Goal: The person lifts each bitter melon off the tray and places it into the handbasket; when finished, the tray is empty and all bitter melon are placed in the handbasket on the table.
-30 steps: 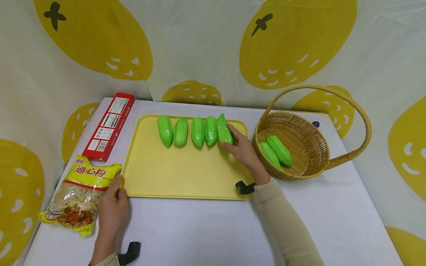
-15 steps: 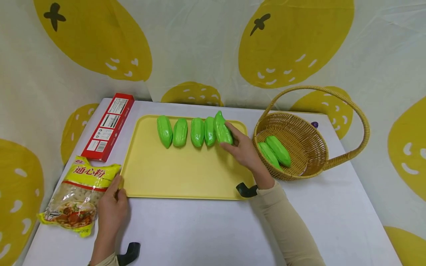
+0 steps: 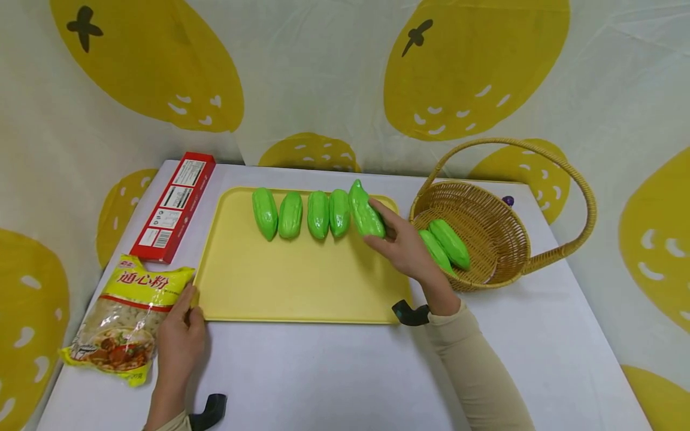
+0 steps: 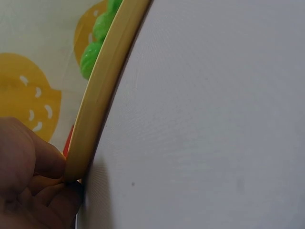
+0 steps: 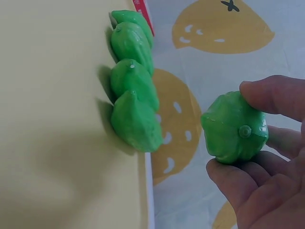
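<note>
My right hand (image 3: 406, 248) grips a glossy green ribbed toy vegetable (image 3: 365, 211) with a pointed tip, raised off the yellow tray (image 3: 291, 281). In the right wrist view, thumb and fingers hold this toy vegetable (image 5: 235, 128) from opposite sides, its blunt end facing the camera. Several similar green toy vegetables (image 3: 318, 215) lie in a row along the tray's far side. My left hand (image 3: 182, 335) is at the tray's near left corner. The left wrist view has its thumb and fingers pinching the tray's rim (image 4: 95, 102) from above and below.
Right of the tray stands a wicker basket (image 3: 498, 239) with a tall handle and two green toy vegetables (image 3: 451, 244) inside. A yellow pasta bag (image 3: 121, 323) lies beside my left hand, with a red box (image 3: 172, 206) behind it. A small purple object (image 3: 508, 200) sits behind the basket.
My right hand has lifted the green toy vegetable from the right end of the row and shifted it slightly right, apart from the others. The left hand stays at the tray corner.
</note>
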Action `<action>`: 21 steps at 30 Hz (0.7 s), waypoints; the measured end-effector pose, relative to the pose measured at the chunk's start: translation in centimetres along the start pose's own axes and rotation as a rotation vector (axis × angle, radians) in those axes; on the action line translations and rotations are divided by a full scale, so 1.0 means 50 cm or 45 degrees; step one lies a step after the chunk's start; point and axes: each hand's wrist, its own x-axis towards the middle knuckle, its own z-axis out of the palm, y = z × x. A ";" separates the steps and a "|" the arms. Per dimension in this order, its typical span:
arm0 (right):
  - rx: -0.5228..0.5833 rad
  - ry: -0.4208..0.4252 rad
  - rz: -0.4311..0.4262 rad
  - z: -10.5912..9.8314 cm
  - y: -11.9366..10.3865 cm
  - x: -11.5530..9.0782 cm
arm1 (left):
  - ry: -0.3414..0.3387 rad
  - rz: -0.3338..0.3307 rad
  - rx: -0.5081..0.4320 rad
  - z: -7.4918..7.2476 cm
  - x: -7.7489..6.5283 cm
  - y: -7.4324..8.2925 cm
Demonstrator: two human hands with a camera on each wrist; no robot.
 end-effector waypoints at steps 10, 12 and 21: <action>-0.018 0.011 0.015 -0.031 -0.004 -0.027 | 0.002 -0.004 0.001 0.001 -0.001 -0.002; -0.004 0.001 0.026 -0.040 -0.004 -0.031 | 0.001 -0.008 0.002 0.001 -0.001 -0.002; -0.017 -0.002 0.048 -0.078 0.005 -0.052 | -0.003 0.000 0.009 0.000 0.001 -0.002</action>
